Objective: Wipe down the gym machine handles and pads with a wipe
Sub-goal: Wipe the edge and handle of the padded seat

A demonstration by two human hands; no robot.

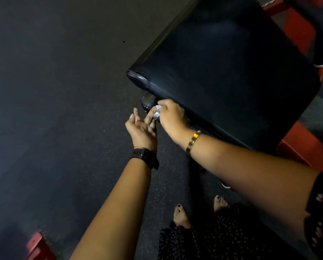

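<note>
A large black padded seat (226, 59) of a red-framed gym machine fills the upper right. Under its near left corner sticks out a round black knob (148, 101). My right hand (172, 118) is at the pad's lower edge beside the knob, its fingers curled round a small whitish, shiny thing (157, 113); I cannot tell if it is a wipe or a packet. My left hand (141, 127) is just left of it, palm up with fingers straight, its fingertips touching that thing. A black watch sits on the left wrist, a gold bangle on the right.
Dark speckled rubber floor (63, 109) spreads to the left. Red frame parts (306, 147) lie under and behind the pad, and another red piece (38, 246) is at the bottom left. My bare feet (181, 216) stand close below the pad.
</note>
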